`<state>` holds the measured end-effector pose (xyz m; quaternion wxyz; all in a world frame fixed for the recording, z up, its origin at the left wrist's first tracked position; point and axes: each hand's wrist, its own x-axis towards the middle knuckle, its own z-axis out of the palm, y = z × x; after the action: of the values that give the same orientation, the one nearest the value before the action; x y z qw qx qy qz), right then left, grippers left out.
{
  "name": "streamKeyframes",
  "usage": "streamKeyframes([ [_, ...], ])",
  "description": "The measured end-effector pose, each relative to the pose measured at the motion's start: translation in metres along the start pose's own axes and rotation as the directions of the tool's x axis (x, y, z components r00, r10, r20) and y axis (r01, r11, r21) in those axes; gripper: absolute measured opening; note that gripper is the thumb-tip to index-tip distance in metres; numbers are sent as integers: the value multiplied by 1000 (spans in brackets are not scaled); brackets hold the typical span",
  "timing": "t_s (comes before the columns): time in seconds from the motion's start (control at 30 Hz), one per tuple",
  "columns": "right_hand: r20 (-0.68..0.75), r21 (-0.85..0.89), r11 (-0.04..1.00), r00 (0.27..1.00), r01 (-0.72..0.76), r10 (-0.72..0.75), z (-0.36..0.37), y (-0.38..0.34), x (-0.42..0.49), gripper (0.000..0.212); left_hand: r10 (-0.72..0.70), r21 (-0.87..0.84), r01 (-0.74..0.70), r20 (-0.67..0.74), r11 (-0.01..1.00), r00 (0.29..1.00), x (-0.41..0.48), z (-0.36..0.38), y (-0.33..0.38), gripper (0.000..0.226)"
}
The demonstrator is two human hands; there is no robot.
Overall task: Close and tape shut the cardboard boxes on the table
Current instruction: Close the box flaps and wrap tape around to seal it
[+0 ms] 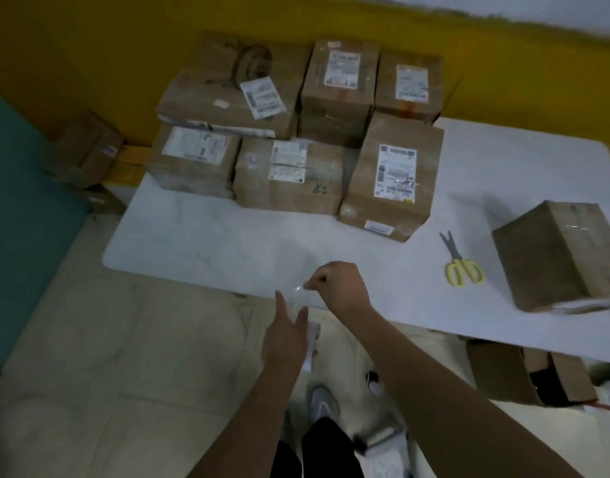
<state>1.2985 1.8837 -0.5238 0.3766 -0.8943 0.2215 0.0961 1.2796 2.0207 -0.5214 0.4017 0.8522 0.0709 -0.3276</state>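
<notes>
The white table (200,243) is the anchor for everything here. Along its far edge, against the yellow wall, is a cluster of labelled cardboard boxes (289,174), some stacked on others, flaps down. Their labels are too blurred to read. At the table's right end a separate box (558,257) sits closed, glossy tape showing on its top and lower edge, and its far corner is cut off by the frame. Yellow-handled scissors (462,263) lie on the table just beside that box, blades apart.

Both hands are at the table's near edge. The right hand (343,288) is over the edge with its fingers curled, thumb and fingertips pinching the end of a strip of clear tape (301,298). The strip is nearly transparent and hard to trace. The left hand (284,339) is just off the near edge, below the strip, with a finger and thumb extended and parted in a V. Its other fingers are hidden beneath the palm. A white object (312,346) shows under that hand, possibly a roll, though I cannot tell whether it is gripped.

Under the table's right end an open carton (524,374) is partly hidden by the tabletop. More cartons (86,150) sit beyond the table's left end, dim and indistinct.
</notes>
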Motion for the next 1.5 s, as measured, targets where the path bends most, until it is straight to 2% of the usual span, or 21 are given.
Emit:
streamKeyframes([
  [0.1,-48,-44,998,998,34,-36,11,23,23,12,21,154,2,-151,988,988,24,21,-8,75],
  [0.2,-102,-105,989,988,105,-115,18,38,39,12,60,130,-34,-207,991,976,41,41,-8,74],
  [0.27,-137,-278,937,957,210,-255,26,41,41,20,63,108,-40,-221,993,973,49,50,-16,73],
  [0.33,-149,-426,851,904,306,-400,34,48,41,32,98,167,-58,-241,984,965,53,54,-23,74],
  [0.37,-162,-432,855,908,287,-387,36,52,38,33,102,208,-51,-245,977,964,53,54,-24,75],
  [0.4,-199,-407,889,929,210,-311,33,53,37,37,97,255,-31,-252,967,963,53,53,-23,76],
  [0.47,-251,-325,946,963,9,-95,22,55,42,72,122,352,1,-328,936,937,52,51,-24,79],
  [0.53,-205,-406,914,976,-17,-73,15,54,47,83,272,508,-30,-410,861,871,49,47,-18,75],
  [0.57,-180,-446,895,979,6,-97,13,52,46,79,408,612,-102,-385,784,828,50,48,-14,73],
  [0.63,-167,-464,885,977,40,-131,13,51,44,64,643,733,-348,-157,584,750,53,56,-10,75],
  [0.67,-168,-464,885,975,49,-142,13,52,43,57,689,742,-449,-24,497,724,56,62,-11,77],
  [0.73,-171,-471,879,971,67,-166,14,55,37,51,666,740,-505,104,444,738,63,70,-13,83],
  [0.83,-142,-490,870,979,59,-146,9,59,24,50,596,769,-452,117,452,794,67,70,-18,95],
  [0.93,-74,-495,868,994,33,-80,-10,63,-8,69,502,724,-481,215,494,838,66,65,-7,98],
  [0.97,-63,-485,874,996,23,-61,-16,64,-19,69,466,715,-475,233,512,853,65,60,2,104],
  [1.03,-145,-468,883,988,-17,-57,-42,65,-42,60,333,698,-434,288,570,898,55,51,37,105],
  [1.1,-295,-433,897,954,-91,-46,-77,69,-65,53,165,655,-422,417,627,894,28,48,85,84],
  [1.2,-442,-368,903,896,-220,38,-147,79,-95,45,257,553,-555,525,622,811,-17,73,162,54],
  [1.33,-574,-307,821,782,-482,244,-244,107,-118,41,378,397,-646,568,652,731,-49,128,254,38],
  [1.43,-605,-232,774,711,-589,359,-297,143,-109,47,364,363,-610,553,705,750,-52,172,308,29],
  [1.5,-579,-162,792,706,-589,407,-320,169,-97,50,304,373,-553,548,745,779,-43,205,332,31],
])
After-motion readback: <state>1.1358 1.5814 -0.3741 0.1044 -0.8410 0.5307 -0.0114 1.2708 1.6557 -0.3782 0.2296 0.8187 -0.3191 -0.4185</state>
